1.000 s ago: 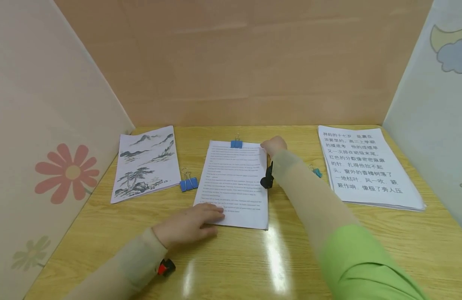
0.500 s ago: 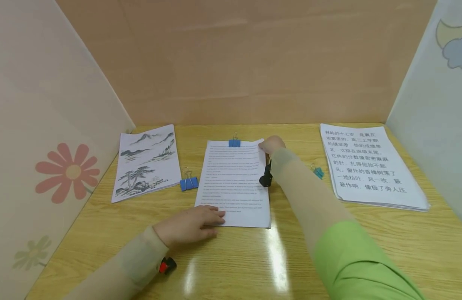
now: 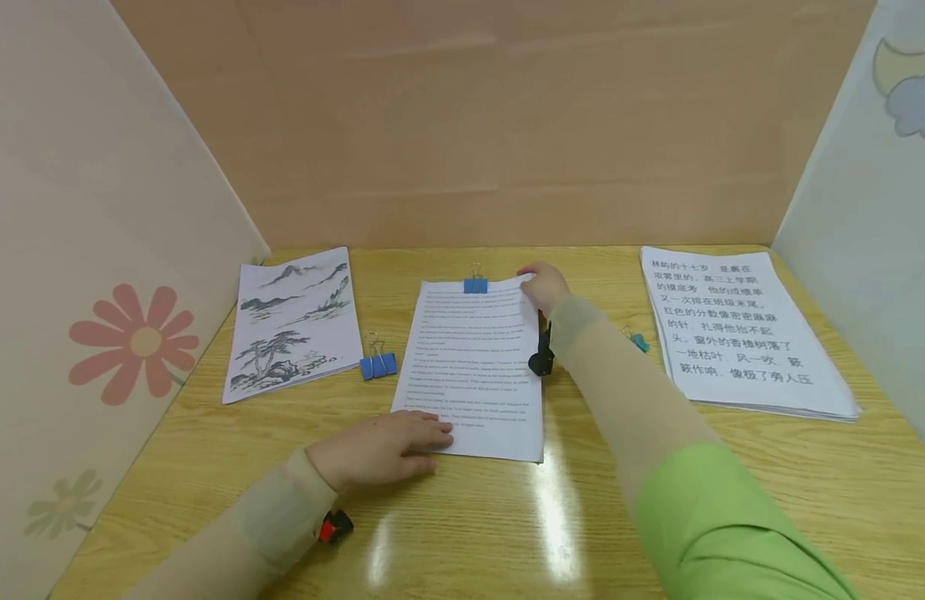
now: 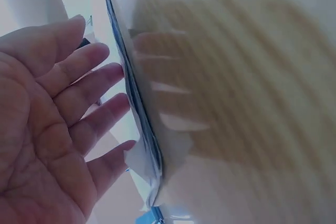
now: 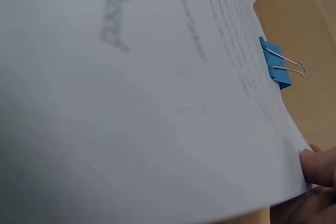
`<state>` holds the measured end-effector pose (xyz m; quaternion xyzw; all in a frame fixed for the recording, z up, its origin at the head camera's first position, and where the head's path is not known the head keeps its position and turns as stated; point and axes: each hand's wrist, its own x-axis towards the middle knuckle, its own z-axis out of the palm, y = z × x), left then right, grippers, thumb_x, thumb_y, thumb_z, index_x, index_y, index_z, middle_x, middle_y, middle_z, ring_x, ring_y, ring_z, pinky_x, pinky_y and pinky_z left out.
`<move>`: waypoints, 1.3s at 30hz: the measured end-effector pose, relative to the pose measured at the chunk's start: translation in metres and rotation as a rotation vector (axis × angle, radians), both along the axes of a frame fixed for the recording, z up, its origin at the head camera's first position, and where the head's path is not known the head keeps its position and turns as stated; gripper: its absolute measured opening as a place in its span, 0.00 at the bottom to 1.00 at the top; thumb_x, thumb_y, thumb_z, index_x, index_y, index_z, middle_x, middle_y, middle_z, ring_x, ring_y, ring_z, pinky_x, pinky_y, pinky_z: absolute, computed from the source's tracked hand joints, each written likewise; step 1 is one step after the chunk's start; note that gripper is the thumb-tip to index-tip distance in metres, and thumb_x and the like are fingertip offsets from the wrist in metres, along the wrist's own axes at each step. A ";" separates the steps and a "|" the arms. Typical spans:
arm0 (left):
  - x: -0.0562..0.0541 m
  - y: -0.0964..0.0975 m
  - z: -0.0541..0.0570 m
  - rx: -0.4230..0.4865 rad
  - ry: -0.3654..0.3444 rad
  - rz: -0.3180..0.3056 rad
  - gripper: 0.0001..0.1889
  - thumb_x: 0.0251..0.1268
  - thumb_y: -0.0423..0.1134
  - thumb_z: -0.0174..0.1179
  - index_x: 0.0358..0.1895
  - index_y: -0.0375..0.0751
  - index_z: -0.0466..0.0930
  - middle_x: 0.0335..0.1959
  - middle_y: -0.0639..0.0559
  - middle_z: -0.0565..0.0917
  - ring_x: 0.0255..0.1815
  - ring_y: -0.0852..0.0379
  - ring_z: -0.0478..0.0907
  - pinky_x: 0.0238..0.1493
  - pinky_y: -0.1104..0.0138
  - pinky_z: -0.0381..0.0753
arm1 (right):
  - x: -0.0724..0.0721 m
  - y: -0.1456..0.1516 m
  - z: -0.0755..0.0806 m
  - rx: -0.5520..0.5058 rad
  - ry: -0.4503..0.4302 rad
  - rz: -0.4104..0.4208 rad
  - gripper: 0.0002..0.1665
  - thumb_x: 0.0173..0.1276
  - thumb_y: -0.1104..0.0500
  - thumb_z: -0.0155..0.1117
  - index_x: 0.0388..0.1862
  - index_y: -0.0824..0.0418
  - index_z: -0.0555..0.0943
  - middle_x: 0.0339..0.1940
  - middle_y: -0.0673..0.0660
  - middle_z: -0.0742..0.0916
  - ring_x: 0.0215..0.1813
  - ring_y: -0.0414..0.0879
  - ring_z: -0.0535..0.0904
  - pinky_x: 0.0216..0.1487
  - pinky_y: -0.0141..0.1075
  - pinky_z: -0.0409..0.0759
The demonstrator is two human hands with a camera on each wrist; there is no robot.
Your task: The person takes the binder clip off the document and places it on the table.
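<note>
Head view: text stack [image 3: 473, 367] lies mid-table, blue binder clip [image 3: 475, 286] on its far edge. Left hand [image 3: 380, 450] rests flat, fingers spread, on the near-left corner. Right hand [image 3: 545, 287] pinches the far-right corner, slightly lifted. Risk: pulling that corner against one clip could fan or crease the sheets, or tear at the clip; if the flat hand slips, the whole stack pivots on the glossy table [image 3: 732, 500]. Room: loose blue clip [image 3: 377, 366] just left of the stack, ink-painting sheets [image 3: 296, 323] further left, teal clip [image 3: 637, 342] and Chinese-text stack [image 3: 740, 333] to the right, partition walls on three sides. Near side open.

Left wrist view: left hand [image 4: 52, 124] open, fingers straight against the stack edge [image 4: 139, 108]; sheets look slightly uneven at the corner, could splay.

Right wrist view: fingertip [image 5: 317, 165] under the page corner [image 5: 157, 103], clip [image 5: 277, 69] holding the far edge. Thumb hidden, so pinch strength unclear.
</note>
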<state>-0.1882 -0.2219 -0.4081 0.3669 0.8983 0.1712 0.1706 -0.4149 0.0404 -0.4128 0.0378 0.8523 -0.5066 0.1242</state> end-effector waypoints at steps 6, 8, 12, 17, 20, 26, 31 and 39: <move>-0.006 0.007 0.011 0.028 0.078 0.004 0.21 0.69 0.42 0.59 0.63 0.42 0.76 0.63 0.51 0.75 0.67 0.51 0.67 0.67 0.57 0.64 | 0.006 0.004 0.005 -0.076 0.063 0.019 0.18 0.77 0.62 0.47 0.62 0.57 0.71 0.57 0.59 0.76 0.50 0.54 0.74 0.46 0.43 0.76; -0.010 0.010 0.015 0.061 0.087 0.035 0.20 0.69 0.42 0.59 0.62 0.41 0.76 0.62 0.50 0.76 0.66 0.50 0.68 0.66 0.56 0.66 | 0.011 0.006 0.009 -0.101 0.090 0.029 0.18 0.77 0.63 0.46 0.62 0.58 0.71 0.57 0.59 0.76 0.49 0.53 0.75 0.43 0.41 0.76; -0.020 0.013 0.021 0.138 0.056 0.140 0.19 0.69 0.41 0.59 0.61 0.40 0.77 0.62 0.48 0.76 0.65 0.48 0.69 0.64 0.54 0.67 | 0.020 0.010 0.017 -0.120 0.123 0.040 0.18 0.77 0.62 0.46 0.63 0.58 0.71 0.58 0.59 0.76 0.49 0.52 0.75 0.44 0.40 0.75; -0.034 0.014 0.025 0.136 0.062 0.279 0.21 0.70 0.44 0.57 0.63 0.43 0.75 0.64 0.50 0.74 0.67 0.49 0.67 0.65 0.54 0.66 | 0.033 0.014 0.024 -0.151 0.145 0.061 0.17 0.77 0.61 0.46 0.62 0.58 0.71 0.58 0.59 0.77 0.50 0.51 0.76 0.46 0.40 0.74; -0.043 0.013 0.029 0.133 0.074 0.349 0.22 0.71 0.46 0.56 0.65 0.47 0.74 0.66 0.51 0.73 0.69 0.49 0.65 0.66 0.54 0.65 | 0.041 0.016 0.027 -0.201 0.150 0.072 0.17 0.77 0.61 0.46 0.62 0.59 0.71 0.57 0.60 0.78 0.50 0.52 0.77 0.46 0.40 0.75; -0.062 0.015 0.038 0.168 0.133 0.417 0.24 0.72 0.47 0.55 0.68 0.48 0.71 0.70 0.52 0.68 0.72 0.48 0.59 0.69 0.52 0.59 | 0.054 0.020 0.032 -0.263 0.160 0.076 0.18 0.77 0.62 0.46 0.62 0.60 0.71 0.57 0.61 0.78 0.51 0.53 0.78 0.46 0.40 0.77; -0.077 0.019 0.044 0.209 0.243 0.381 0.24 0.71 0.44 0.56 0.68 0.42 0.70 0.71 0.48 0.66 0.73 0.47 0.56 0.71 0.52 0.54 | 0.065 0.023 0.037 -0.303 0.170 0.072 0.17 0.77 0.63 0.47 0.62 0.60 0.72 0.56 0.61 0.79 0.51 0.52 0.78 0.47 0.40 0.77; -0.090 0.028 0.060 0.164 0.394 0.358 0.30 0.69 0.45 0.58 0.71 0.42 0.64 0.71 0.47 0.65 0.74 0.43 0.54 0.73 0.52 0.45 | 0.084 0.028 0.045 -0.354 0.186 0.079 0.17 0.77 0.63 0.48 0.61 0.60 0.73 0.54 0.61 0.80 0.50 0.51 0.79 0.45 0.37 0.78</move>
